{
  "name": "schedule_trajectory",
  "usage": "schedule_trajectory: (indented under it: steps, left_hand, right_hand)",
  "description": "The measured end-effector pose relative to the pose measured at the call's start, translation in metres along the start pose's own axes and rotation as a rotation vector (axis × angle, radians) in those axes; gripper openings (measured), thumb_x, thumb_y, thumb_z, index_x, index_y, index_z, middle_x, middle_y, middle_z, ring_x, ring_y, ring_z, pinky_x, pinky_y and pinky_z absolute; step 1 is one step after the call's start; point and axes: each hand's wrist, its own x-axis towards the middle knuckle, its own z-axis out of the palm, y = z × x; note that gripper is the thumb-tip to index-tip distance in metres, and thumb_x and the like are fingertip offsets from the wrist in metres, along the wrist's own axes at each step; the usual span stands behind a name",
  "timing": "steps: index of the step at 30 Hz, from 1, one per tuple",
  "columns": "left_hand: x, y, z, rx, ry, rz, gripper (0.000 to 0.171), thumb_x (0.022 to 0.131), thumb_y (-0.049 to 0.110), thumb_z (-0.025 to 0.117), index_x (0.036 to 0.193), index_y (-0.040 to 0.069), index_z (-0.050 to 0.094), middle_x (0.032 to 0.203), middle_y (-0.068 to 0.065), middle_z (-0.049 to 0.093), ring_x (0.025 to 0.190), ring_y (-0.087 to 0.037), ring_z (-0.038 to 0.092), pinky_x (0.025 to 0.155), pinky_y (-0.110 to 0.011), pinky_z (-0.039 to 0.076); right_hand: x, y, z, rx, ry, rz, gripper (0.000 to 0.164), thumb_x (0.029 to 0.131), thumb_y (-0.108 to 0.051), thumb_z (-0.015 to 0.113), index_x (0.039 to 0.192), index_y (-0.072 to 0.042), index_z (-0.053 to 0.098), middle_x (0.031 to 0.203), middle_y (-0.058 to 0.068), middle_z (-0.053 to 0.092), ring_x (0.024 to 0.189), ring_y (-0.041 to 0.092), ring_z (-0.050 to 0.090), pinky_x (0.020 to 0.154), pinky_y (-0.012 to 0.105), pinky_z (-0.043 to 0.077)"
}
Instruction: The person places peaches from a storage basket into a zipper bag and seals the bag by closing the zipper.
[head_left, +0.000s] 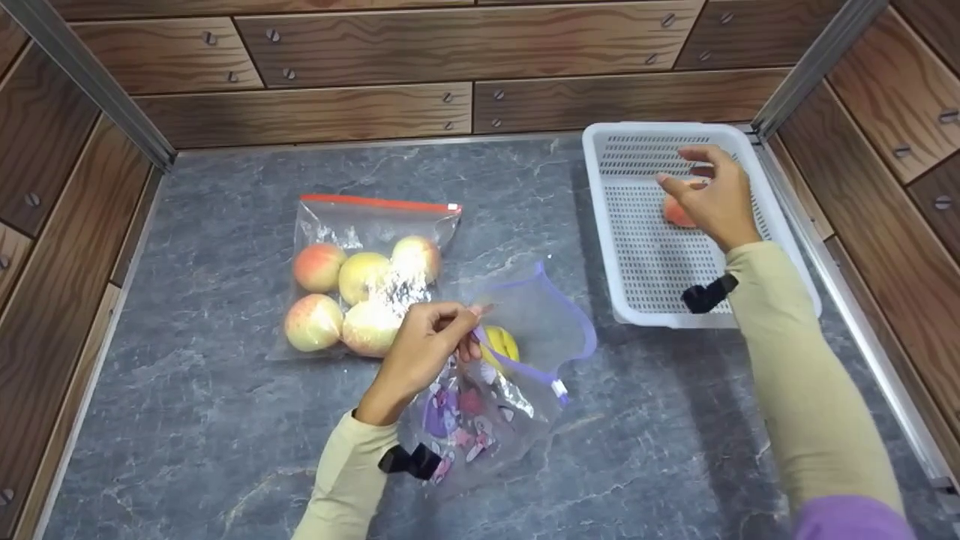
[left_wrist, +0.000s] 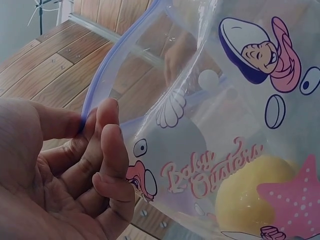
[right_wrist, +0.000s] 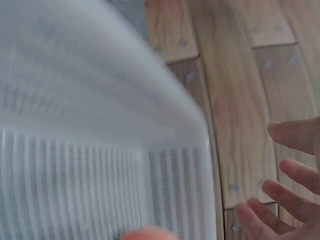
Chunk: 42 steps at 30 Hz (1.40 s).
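Note:
My left hand [head_left: 427,341] pinches the purple rim of a clear zip bag [head_left: 480,442] between thumb and fingers. The mouth of this bag gapes, and its white slider [head_left: 559,388] sits at one end. Printed on the plastic are cartoon oysters and a pink starfish [left_wrist: 295,192]. A yellow fruit [left_wrist: 245,195] shows inside it. Over the white basket [head_left: 604,247] hovers my right hand [head_left: 716,199], fingers spread and nothing between them. Below that hand a reddish, peach-like fruit [head_left: 676,212] lies in the basket, partly covered by the hand; its top [right_wrist: 147,234] peeks into the right wrist view.
Left of the purple-rimmed bag lies another clear bag with a red zip strip [head_left: 375,201], holding several red-and-yellow fruits [head_left: 313,322]. Wood-patterned walls [head_left: 360,52] and metal rails enclose the grey marbled table [head_left: 217,420]. The basket stands against the back right corner.

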Motion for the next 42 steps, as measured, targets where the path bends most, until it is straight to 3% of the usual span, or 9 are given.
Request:
schedule_trajectory:
  steps: [6, 12, 16, 22, 30, 33, 36, 38, 42]
  left_hand:
    - [0.0, -0.001, -0.002, -0.001, -0.003, -0.014, 0.036, 0.102, 0.015, 0.059, 0.072, -0.003, 0.066, 0.062, -0.008, 0.066, 0.054, -0.016, 0.058, 0.054, -0.027, 0.053]
    - [-0.001, 0.001, -0.003, 0.024, -0.024, -0.026, 0.034, 0.103, 0.016, 0.058, 0.074, 0.0, 0.067, 0.064, -0.007, 0.067, 0.056, -0.017, 0.059, 0.056, -0.027, 0.054]
    - [-0.001, 0.001, -0.003, 0.025, -0.032, -0.033, 0.033, 0.103, 0.016, 0.058, 0.075, 0.001, 0.067, 0.064, -0.006, 0.067, 0.056, -0.017, 0.059, 0.057, -0.027, 0.053]
    - [-0.002, -0.001, -0.005, 0.023, -0.029, -0.038, 0.035, 0.103, 0.019, 0.059, 0.074, 0.0, 0.066, 0.064, -0.006, 0.067, 0.056, -0.017, 0.059, 0.057, -0.028, 0.053]
    - [-0.001, -0.003, -0.006, 0.009, -0.035, -0.022, 0.037, 0.104, 0.019, 0.058, 0.074, -0.002, 0.065, 0.065, -0.009, 0.067, 0.057, -0.017, 0.059, 0.058, -0.027, 0.054]
    - [0.0, -0.004, -0.006, 0.008, -0.039, -0.02, 0.038, 0.104, 0.019, 0.057, 0.073, -0.002, 0.065, 0.064, -0.009, 0.067, 0.057, -0.017, 0.06, 0.059, -0.028, 0.055]
    - [-0.001, -0.004, -0.006, 0.012, -0.036, -0.02, 0.037, 0.104, 0.018, 0.058, 0.074, -0.002, 0.066, 0.064, -0.008, 0.067, 0.056, -0.017, 0.06, 0.058, -0.028, 0.055]
    - [-0.001, -0.004, -0.006, 0.014, -0.032, -0.019, 0.037, 0.104, 0.019, 0.058, 0.074, -0.001, 0.066, 0.064, -0.007, 0.067, 0.056, -0.016, 0.06, 0.058, -0.028, 0.055]
    - [-0.001, -0.005, -0.006, 0.013, -0.025, -0.016, 0.037, 0.104, 0.018, 0.058, 0.075, -0.002, 0.066, 0.064, -0.007, 0.067, 0.056, -0.016, 0.059, 0.058, -0.028, 0.054]
  right_hand:
    - [0.021, 0.025, -0.003, -0.256, -0.021, 0.001, 0.054, 0.091, -0.016, 0.074, 0.136, 0.006, 0.055, 0.139, 0.031, 0.052, 0.13, 0.049, 0.046, 0.112, 0.057, 0.035]
    - [0.03, 0.052, -0.006, -0.428, -0.141, -0.009, 0.06, 0.089, -0.011, 0.068, 0.14, 0.012, 0.047, 0.142, 0.038, 0.045, 0.128, 0.062, 0.039, 0.109, 0.067, 0.031]
    - [0.032, 0.066, -0.008, -0.493, -0.24, 0.017, 0.067, 0.088, -0.009, 0.068, 0.144, 0.014, 0.039, 0.146, 0.039, 0.038, 0.131, 0.061, 0.035, 0.111, 0.067, 0.028]
    - [0.033, 0.075, -0.007, -0.503, -0.354, 0.059, 0.079, 0.086, -0.008, 0.069, 0.149, 0.014, 0.026, 0.145, 0.042, 0.035, 0.131, 0.061, 0.034, 0.11, 0.068, 0.029]
    - [0.037, 0.075, -0.002, -0.49, -0.344, 0.061, 0.083, 0.084, -0.012, 0.069, 0.146, 0.021, 0.024, 0.137, 0.046, 0.03, 0.122, 0.061, 0.037, 0.109, 0.068, 0.03]
    - [0.035, 0.077, 0.0, -0.504, -0.321, 0.026, 0.061, 0.084, -0.015, 0.069, 0.126, 0.023, 0.046, 0.123, 0.043, 0.036, 0.111, 0.058, 0.039, 0.101, 0.068, 0.036]
    - [0.032, 0.077, 0.002, -0.512, -0.307, 0.001, 0.045, 0.084, -0.017, 0.07, 0.102, 0.021, 0.054, 0.11, 0.038, 0.041, 0.106, 0.054, 0.038, 0.092, 0.067, 0.037]
    - [0.032, 0.076, 0.002, -0.497, -0.314, 0.006, 0.045, 0.084, -0.016, 0.071, 0.104, 0.021, 0.056, 0.11, 0.04, 0.044, 0.11, 0.054, 0.037, 0.094, 0.066, 0.036]
    - [0.032, 0.073, 0.001, -0.444, -0.371, 0.035, 0.057, 0.084, -0.015, 0.071, 0.125, 0.019, 0.05, 0.12, 0.044, 0.047, 0.117, 0.055, 0.038, 0.102, 0.065, 0.035]
